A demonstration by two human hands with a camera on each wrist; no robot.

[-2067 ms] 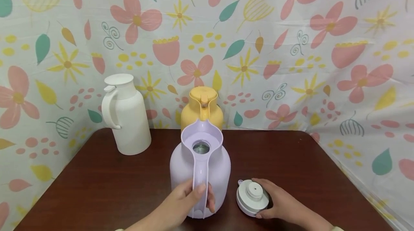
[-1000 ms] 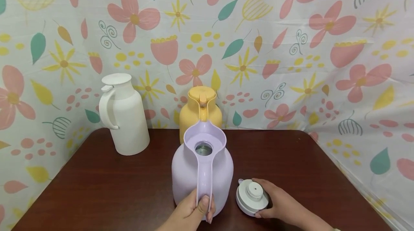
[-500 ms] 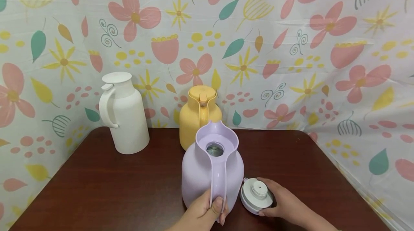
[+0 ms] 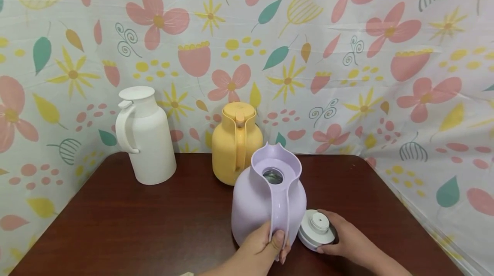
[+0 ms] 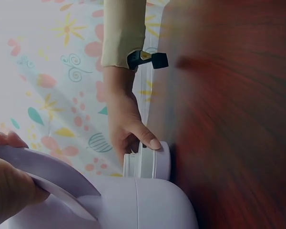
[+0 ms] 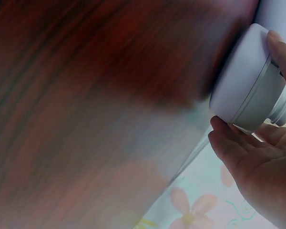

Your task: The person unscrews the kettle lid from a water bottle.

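A lilac thermos jug [image 4: 256, 201] stands near the front of the table, its round mouth [image 4: 272, 175] uncovered. My left hand [image 4: 264, 248] grips the lower part of its handle [image 4: 280, 211]; whether the base touches the tabletop cannot be told. Just right of the jug lies its lid [image 4: 316, 228], upside down with the pale stopper side up. My right hand [image 4: 349, 239] holds that lid by its right edge between thumb and fingers. The right wrist view shows the lid [image 6: 248, 76] close up, with the fingers on its rim.
A yellow thermos jug [image 4: 224, 151] with its lid on stands behind the lilac one. Farther left is a white thermos jug [image 4: 152, 147], also lidded. The dark wooden table [image 4: 154, 228] backs onto a flower-patterned cloth [image 4: 293, 31].
The lilac jug has moved right in my left hand, uncovering more of the yellow jug. My left hand gripped lower on the handle. Lately the lid and my right hand have shifted slightly right.
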